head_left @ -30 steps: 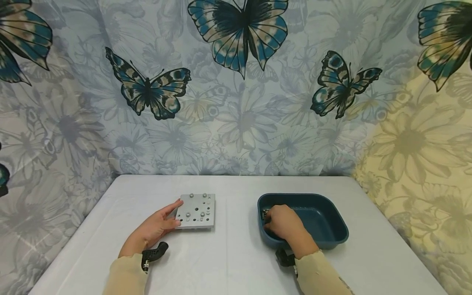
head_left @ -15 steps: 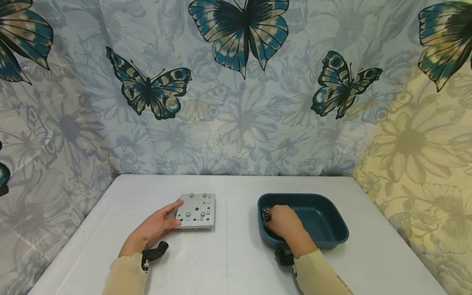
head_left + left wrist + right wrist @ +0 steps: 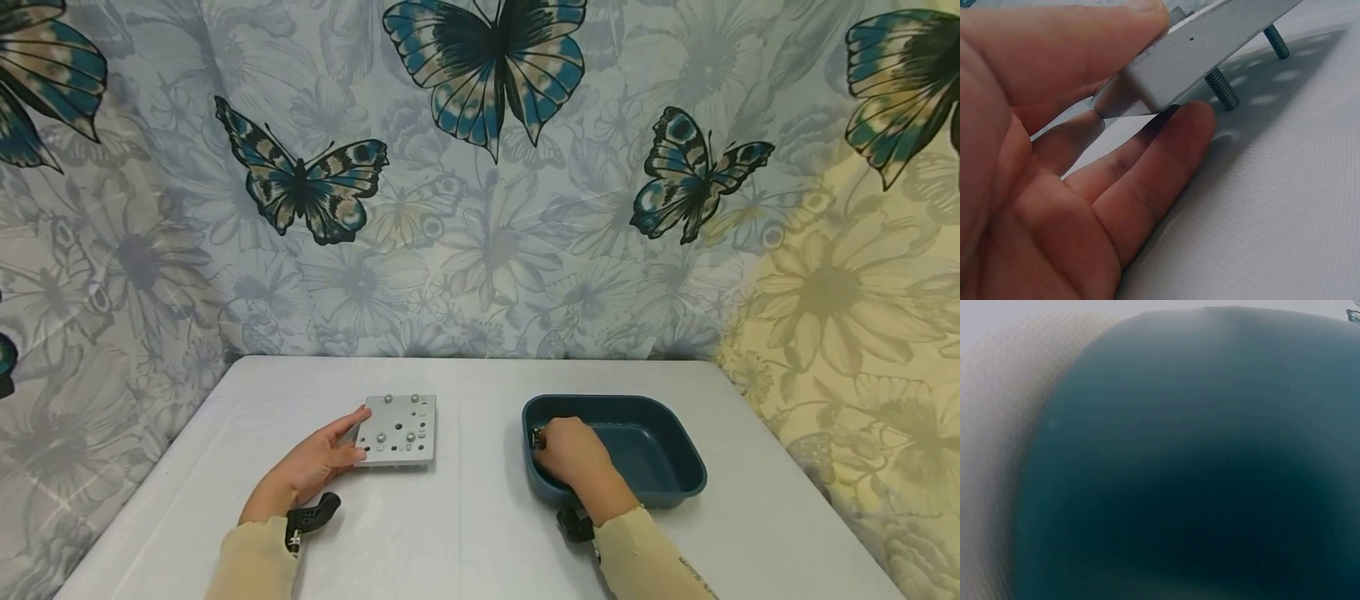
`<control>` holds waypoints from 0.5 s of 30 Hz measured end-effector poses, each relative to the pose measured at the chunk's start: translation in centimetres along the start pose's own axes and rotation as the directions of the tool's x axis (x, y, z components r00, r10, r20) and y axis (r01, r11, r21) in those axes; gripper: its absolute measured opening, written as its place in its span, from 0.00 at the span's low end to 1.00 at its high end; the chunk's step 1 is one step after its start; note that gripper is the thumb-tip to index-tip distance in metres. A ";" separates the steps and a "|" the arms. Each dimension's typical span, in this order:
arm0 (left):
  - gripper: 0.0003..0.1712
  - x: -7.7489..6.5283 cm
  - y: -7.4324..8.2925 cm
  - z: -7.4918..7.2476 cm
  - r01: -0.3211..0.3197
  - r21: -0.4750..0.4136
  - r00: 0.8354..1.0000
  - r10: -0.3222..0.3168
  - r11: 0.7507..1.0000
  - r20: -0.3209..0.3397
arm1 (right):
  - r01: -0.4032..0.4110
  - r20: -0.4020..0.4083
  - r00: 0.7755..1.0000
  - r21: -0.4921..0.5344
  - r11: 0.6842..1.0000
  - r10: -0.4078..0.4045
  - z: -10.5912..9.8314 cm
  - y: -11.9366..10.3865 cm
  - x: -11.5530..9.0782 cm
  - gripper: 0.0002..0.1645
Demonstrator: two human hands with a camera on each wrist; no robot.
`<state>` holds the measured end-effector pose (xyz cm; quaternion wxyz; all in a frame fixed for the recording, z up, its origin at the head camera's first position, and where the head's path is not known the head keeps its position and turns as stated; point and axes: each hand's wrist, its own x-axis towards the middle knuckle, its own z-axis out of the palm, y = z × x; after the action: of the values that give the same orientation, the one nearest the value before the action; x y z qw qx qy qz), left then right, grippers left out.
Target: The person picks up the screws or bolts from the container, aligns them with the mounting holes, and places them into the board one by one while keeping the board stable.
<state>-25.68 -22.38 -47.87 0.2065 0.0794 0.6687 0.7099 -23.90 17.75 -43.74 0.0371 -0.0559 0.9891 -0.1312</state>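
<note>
From the head view, the left hand [image 3: 318, 462] holds the edge of the square grey metal plate [image 3: 397, 430] on the white table [image 3: 465, 533]. The right hand [image 3: 566, 454] reaches into the dark blue plastic tray [image 3: 660, 450], fingers at small metal parts [image 3: 537, 436]; its grip cannot be told. The left wrist view shows thumb and fingers [image 3: 1166, 150] pinching the plate's corner, with threaded bolt ends [image 3: 1222, 89] poking out underneath. The right wrist view shows only blurred tray wall.

Butterfly-print curtain [image 3: 480, 183] behind white table [image 3: 465, 533]

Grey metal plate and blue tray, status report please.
Left hand pinches square grey metal plate at its corner. Right hand inside dark blue plastic tray, grasp hidden. Nothing between them.
</note>
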 end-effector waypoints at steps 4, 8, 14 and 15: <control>0.49 -0.1 0.0 0.0 0.006 0.004 1.000 -0.006 1.000 -0.007 | -0.004 -0.005 1.000 -0.033 0.999 0.004 0.0 0.0 -0.1 0.10; 0.49 -0.1 0.0 0.0 0.005 0.002 1.000 -0.005 1.000 -0.009 | 0.006 0.017 1.000 -0.056 0.998 -0.005 -0.3 -0.1 -0.1 0.07; 0.48 -0.1 -0.1 0.0 -0.006 0.000 1.000 0.006 1.000 0.005 | 0.072 0.003 0.997 -0.064 0.995 -0.072 -0.3 0.0 -0.2 0.06; 0.48 -0.1 -0.1 0.0 -0.008 0.000 1.000 0.008 1.000 0.007 | 0.077 0.002 0.997 -0.061 0.995 -0.077 -0.3 0.1 -0.2 0.06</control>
<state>-25.56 -22.40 -47.93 0.2060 0.0844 0.6678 0.7103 -23.71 17.93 -43.47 0.0302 -0.0952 0.9897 -0.1023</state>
